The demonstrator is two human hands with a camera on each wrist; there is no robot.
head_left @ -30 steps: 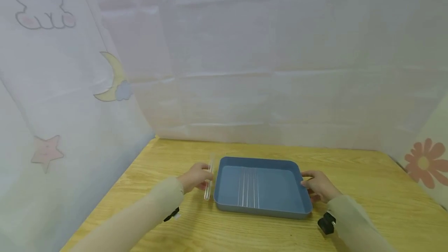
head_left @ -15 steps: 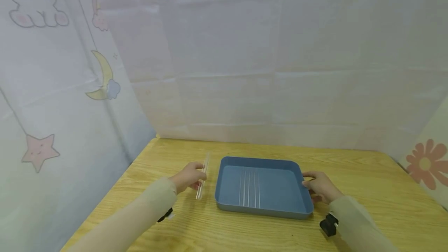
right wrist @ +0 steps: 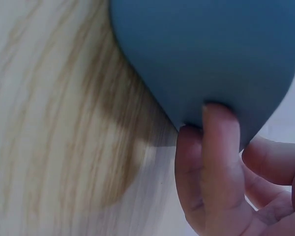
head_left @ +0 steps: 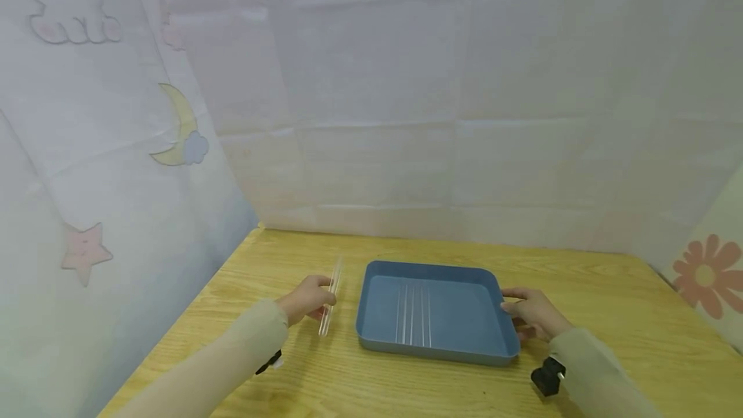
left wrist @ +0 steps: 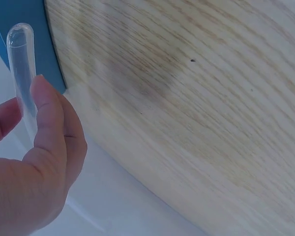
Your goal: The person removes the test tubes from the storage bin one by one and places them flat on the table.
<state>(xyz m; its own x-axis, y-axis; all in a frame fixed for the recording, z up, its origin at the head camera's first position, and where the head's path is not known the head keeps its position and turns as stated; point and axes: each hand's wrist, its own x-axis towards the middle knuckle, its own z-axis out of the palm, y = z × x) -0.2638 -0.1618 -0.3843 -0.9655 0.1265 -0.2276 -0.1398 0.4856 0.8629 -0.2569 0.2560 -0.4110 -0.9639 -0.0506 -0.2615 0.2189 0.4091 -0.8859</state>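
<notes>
Now, as I follow from afar, the left hand [head_left: 306, 300] stands farther out from the tray [head_left: 465, 316] than a second ago, when the tube [left wrist: 20, 61] in its fingers lay just beside the tray's left rim. The right hand [head_left: 536, 315] keeps its place at the opposite rim, and the tray tubes [head_left: 413, 315] show no shift that I can make out. I take this to mean that the held tube is now separate from the group, the tray being steadied meanwhile.

Grip: the left hand is clamped on the tube between thumb and fingers — rounded end clear of them, tube held over the table [head_left: 290, 387], left of the tray and not touching it. The right hand is clamped on the tray's right edge, fingers against the outer wall.

Count: two hands, one tray, one table, one tube in hand. Inside the tray, left of its middle, the clear tubes lie side by side — more than one, though their edges merge and I cannot settle the exact number.
</notes>
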